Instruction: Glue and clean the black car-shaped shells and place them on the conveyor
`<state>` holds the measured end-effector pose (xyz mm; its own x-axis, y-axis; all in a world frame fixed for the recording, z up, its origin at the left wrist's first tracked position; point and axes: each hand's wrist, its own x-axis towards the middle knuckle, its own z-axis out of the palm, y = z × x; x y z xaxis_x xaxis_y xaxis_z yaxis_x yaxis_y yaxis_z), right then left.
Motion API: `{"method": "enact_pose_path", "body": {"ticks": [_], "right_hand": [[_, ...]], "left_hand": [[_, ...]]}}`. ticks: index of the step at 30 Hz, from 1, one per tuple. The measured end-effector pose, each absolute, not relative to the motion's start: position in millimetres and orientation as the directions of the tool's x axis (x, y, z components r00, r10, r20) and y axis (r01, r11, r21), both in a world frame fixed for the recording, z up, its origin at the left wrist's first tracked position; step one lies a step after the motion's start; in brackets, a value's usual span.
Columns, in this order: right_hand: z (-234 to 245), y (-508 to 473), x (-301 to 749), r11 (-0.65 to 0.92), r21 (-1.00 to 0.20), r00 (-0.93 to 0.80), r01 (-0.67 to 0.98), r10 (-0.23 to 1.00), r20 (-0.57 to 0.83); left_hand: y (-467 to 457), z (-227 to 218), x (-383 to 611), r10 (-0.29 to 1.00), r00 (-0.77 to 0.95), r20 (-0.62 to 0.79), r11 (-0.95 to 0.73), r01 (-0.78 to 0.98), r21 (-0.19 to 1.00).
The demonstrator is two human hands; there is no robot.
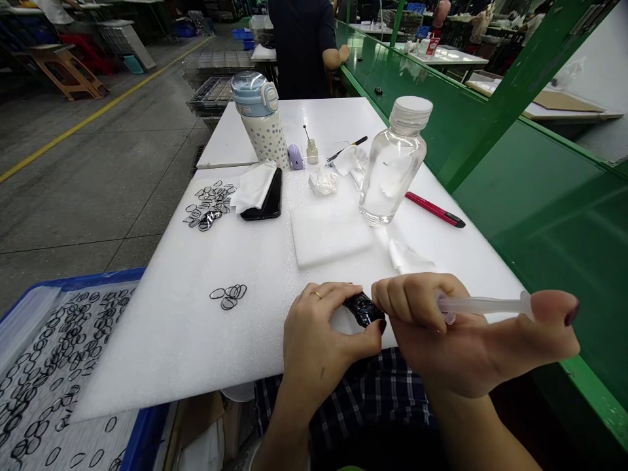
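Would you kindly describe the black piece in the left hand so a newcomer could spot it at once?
Find the white worktable and go to its near edge, where the left hand is. That hand pinches the black piece, right beside the right hand. It is chunky and glossy, unlike the thin, open black rings off to the left.

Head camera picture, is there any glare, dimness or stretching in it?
In the head view, small bright highlights show on the glossy black part; in the head view, the floor looks dim beside the bright white work surface; toward the head view's right side, the right hand looks stretched, probably by a wide lens.
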<state>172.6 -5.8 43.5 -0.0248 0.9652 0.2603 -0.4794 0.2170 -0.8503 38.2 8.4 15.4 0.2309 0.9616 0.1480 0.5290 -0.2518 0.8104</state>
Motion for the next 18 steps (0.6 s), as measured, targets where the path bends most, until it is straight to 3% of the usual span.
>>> {"method": "enact_pose_path", "body": {"ticks": [3,8,11,14,15,18], "right_hand": [[54.1,-10.6,174.7,0.189,-0.873,-0.023,-0.449,0.975,0.223],[86.5,30.3,175.5,0.426,-0.793,0.173,-0.435,0.904,0.391],[77.8,82.2,160.2,0.429,-0.789,0.167,-0.44,0.903,0.397],[52.3,117.7,146.4,0.187,-0.943,0.059,-0.274,0.982,0.178],[45.8,120.9,145.9,0.176,-0.958,0.071,-0.226,0.984,0.164],[40.8,104.8,160.8,0.355,-0.931,0.234,-0.088,0.916,0.327]], "left_hand": [[8.9,14.3,38.0,0.959,0.238,0.153,-0.26,0.533,0.805],[7.6,10.5,37.6,0.963,0.225,0.147,-0.247,0.528,0.812],[5.9,9.8,36.8,0.963,0.226,0.143,-0.245,0.533,0.81],[5.2,9.4,33.9,0.957,0.255,0.141,-0.265,0.556,0.788],[5.0,9.0,32.3,0.951,0.275,0.144,-0.281,0.568,0.773],[3.5,6.2,26.5,0.922,0.353,0.156,-0.351,0.6,0.719]]}}
